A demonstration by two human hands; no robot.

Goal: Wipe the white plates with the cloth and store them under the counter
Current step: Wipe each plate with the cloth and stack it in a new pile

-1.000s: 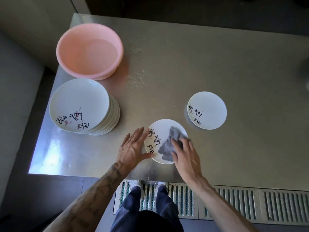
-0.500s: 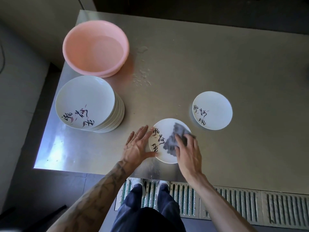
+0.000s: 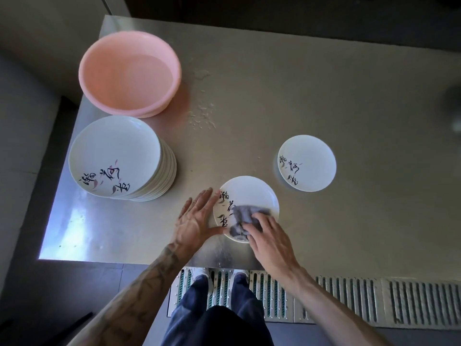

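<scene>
A white plate with black brush lettering lies near the front edge of the steel counter. My right hand presses a grey cloth onto the near part of this plate. My left hand lies flat with fingers spread against the plate's left rim, thumb on the near rim. A second single plate sits to the right, farther back. A tall stack of the same plates stands at the counter's left side.
A pink plastic basin holding water stands at the back left, behind the stack. Water drops dot the counter beside it. A metal floor grate runs along the counter's front, under my feet.
My right hand has dragged the cloth from the plate's far right part down toward its near edge. My left hand keeps its place at the plate's left rim.
</scene>
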